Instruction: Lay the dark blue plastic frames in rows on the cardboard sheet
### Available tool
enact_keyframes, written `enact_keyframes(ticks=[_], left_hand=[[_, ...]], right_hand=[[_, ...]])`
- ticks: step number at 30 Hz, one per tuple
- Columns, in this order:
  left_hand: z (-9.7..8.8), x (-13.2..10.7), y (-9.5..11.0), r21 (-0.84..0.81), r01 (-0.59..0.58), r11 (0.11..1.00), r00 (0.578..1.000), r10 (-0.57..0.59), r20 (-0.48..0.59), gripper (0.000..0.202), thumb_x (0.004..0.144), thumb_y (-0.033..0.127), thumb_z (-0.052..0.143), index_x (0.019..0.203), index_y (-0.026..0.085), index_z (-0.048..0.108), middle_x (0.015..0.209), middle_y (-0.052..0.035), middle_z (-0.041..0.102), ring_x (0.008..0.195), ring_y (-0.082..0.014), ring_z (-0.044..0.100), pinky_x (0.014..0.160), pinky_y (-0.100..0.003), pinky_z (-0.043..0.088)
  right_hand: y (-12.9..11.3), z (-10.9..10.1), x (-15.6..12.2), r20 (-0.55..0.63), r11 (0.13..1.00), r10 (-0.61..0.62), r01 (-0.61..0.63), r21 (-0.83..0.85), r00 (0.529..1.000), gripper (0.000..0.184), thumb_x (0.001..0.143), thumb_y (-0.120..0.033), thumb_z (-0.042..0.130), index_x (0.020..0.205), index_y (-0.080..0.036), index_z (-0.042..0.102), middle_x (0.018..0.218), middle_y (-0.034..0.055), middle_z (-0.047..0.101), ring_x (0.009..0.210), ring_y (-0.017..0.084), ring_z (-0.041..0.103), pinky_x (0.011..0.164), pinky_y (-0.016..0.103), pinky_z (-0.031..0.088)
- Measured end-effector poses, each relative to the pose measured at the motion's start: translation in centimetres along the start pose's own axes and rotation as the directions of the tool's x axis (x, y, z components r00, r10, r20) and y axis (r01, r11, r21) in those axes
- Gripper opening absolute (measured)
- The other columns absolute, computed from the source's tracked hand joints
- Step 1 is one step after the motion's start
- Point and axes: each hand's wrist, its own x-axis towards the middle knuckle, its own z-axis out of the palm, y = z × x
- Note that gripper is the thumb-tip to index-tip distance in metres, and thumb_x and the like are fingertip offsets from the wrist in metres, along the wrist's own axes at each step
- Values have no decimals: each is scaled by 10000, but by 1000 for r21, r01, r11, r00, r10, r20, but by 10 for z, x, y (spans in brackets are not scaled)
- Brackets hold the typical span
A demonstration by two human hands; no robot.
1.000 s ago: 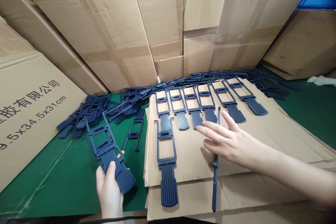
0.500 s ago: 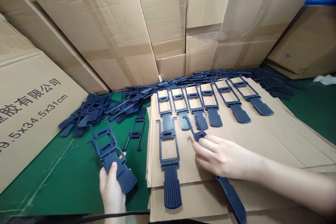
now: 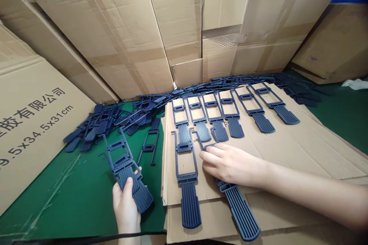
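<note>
The green surface (image 3: 71, 199) carries a cardboard sheet (image 3: 287, 153) with six plastic frames (image 3: 236, 127) in a far row. At left, the left hand (image 3: 126, 203) has its grip closed around stacked frames (image 3: 143, 199). The right hand (image 3: 230, 164) grips a slanted frame (image 3: 241, 214), just turned flatter and shifted left, seemingly forming a second row with the near frame (image 3: 190, 206).

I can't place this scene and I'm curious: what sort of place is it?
Probably a workshop or small factory. Tall cartons stand around a green table, a heap of matching blue parts lies on it, and more of them are laid out in a row on cardboard.
</note>
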Motion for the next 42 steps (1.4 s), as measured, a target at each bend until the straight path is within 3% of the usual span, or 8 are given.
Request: enact_keyframes(ticks=[9, 16, 22, 26, 33, 36, 39, 42], left_hand=[[-2, -4, 9, -13, -25, 1000, 999, 24, -27, 343, 731, 356, 605, 1037, 219, 534, 988, -46, 604, 630, -110, 560, 495, -211, 485], [10, -34, 43, -24, -51, 998, 998, 51, -32, 381, 663, 389, 627, 984, 205, 539, 968, -60, 618, 498, -133, 535, 400, -238, 447], [28, -84, 82, 35, 8, 999, 998, -10, 63, 391, 627, 382, 619, 961, 200, 526, 969, -60, 616, 450, -108, 467, 346, -201, 383], [26, -98, 98, 47, 55, 997, 990, -61, 124, 454, 583, 404, 649, 967, 215, 496, 951, -60, 622, 445, -108, 458, 344, -187, 361], [45, -97, 101, 159, 148, 976, 851, -208, 483, 577, 599, 388, 681, 1095, 198, 454, 864, -65, 608, 438, -88, 465, 381, -182, 381], [53, -97, 97, 217, 125, 968, 696, -241, 677, 526, 627, 382, 690, 1030, 188, 413, 867, -42, 571, 538, -101, 512, 467, -201, 445], [55, -99, 98, 263, 134, 955, 535, -293, 792, 531, 625, 386, 704, 926, 188, 314, 757, 1, 522, 562, -86, 485, 506, -197, 443], [53, -100, 102, 281, 80, 956, 515, -281, 810, 556, 616, 378, 716, 883, 188, 266, 718, 26, 467, 560, -64, 455, 508, -170, 413]], right_hand=[[1, 7, 10, 71, 999, 36, -37, 11, 997, 151, 873, -114, 379, 772, -128, 490, 831, 60, 450, 743, 185, 405, 669, 331, 366], [2, 3, 18, 131, 986, 92, -109, 124, 987, 119, 854, -112, 423, 808, -137, 530, 898, 53, 506, 769, 181, 455, 667, 323, 425], [14, 1, 0, -92, 905, 403, -382, 187, 910, 357, 829, -97, 383, 1155, -97, 529, 1223, 88, 464, 1068, 199, 464, 884, 317, 431], [21, 8, -24, 7, 877, 476, -476, 60, 879, 356, 910, -260, 339, 1178, -110, 518, 1244, 81, 460, 1112, 237, 444, 919, 461, 383], [14, -5, -32, 34, 807, 582, -582, 103, 813, 350, 921, -312, 347, 978, -89, 610, 1115, 119, 537, 1076, 270, 456, 950, 516, 277], [1, -26, -23, 91, 600, 635, -563, 568, 767, 336, 919, -368, 369, 1018, -157, 610, 1050, 63, 562, 962, 181, 513, 856, 348, 401], [-20, -42, -13, 281, 72, 549, -380, 922, 787, 342, 887, -433, 437, 993, -154, 604, 945, 43, 579, 877, 125, 527, 770, 235, 426], [-34, -47, -6, 405, -316, 487, -276, 908, 774, 372, 840, -455, 508, 921, -102, 593, 843, 55, 569, 716, 84, 508, 617, 175, 416]])
